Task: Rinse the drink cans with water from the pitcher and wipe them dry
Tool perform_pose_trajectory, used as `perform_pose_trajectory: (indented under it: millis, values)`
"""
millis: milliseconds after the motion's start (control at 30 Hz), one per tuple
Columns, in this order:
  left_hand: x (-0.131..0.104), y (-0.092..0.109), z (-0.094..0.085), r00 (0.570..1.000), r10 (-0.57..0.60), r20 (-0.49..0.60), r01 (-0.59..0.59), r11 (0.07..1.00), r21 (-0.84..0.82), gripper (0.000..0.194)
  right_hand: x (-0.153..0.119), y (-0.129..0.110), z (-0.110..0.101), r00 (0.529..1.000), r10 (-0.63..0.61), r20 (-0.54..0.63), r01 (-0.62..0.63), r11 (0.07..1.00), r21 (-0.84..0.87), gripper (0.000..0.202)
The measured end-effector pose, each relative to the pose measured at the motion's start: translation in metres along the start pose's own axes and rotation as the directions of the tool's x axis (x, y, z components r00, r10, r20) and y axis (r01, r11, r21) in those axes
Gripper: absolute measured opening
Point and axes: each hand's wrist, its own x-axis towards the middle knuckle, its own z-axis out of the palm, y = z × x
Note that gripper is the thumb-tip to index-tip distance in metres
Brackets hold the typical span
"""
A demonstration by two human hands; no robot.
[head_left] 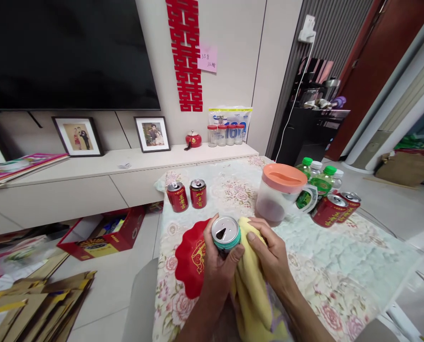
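My left hand (217, 259) is wrapped round a teal drink can (226, 232), its silver top facing up and its mouth hole open. In my right hand (272, 249) is a yellow cloth (252, 285) with a purple edge, bunched against the can's right side and hanging down toward me. Partly hidden behind my left hand lies a red scalloped plate (188, 259) with gold print. Beyond it two red cans stand upright, the left can (178, 197) beside the right can (198, 194).
A clear pitcher (274, 199) with an orange lid stands on the flowered tablecloth (325, 270). To its right are several green-labelled bottles (322, 180) and two more red cans (331, 211). A low cabinet (126, 166) runs behind. Flattened cardboard (37, 304) and a red box (103, 237) lie on the floor.
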Motion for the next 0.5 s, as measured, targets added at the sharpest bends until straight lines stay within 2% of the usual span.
perform_pose_trajectory:
  millis: [167, 267, 367, 500]
  values:
    - [-0.002, 0.002, 0.001, 0.998, -0.029, 0.055, 0.033, 0.997, -0.071, 0.082, -0.007, -0.01, -0.001, 0.967, -0.256, 0.0, 0.254, 0.961, -0.112, 0.02]
    - [-0.006, -0.001, 0.002, 0.992, -0.024, 0.122, 0.04, 0.99, -0.132, 0.078, -0.009, -0.007, 0.0, 0.951, -0.306, -0.039, 0.297, 0.944, -0.145, 0.023]
    - [-0.011, 0.002, 0.003, 0.983, -0.057, 0.177, 0.085, 0.984, -0.154, 0.072, -0.007, -0.002, 0.0, 0.969, -0.226, -0.103, 0.212, 0.968, -0.135, 0.018]
    - [-0.016, 0.007, 0.004, 0.982, -0.069, 0.178, 0.097, 0.983, -0.158, 0.064, 0.0, -0.003, -0.001, 0.992, 0.038, -0.122, -0.039, 0.999, -0.003, 0.028]
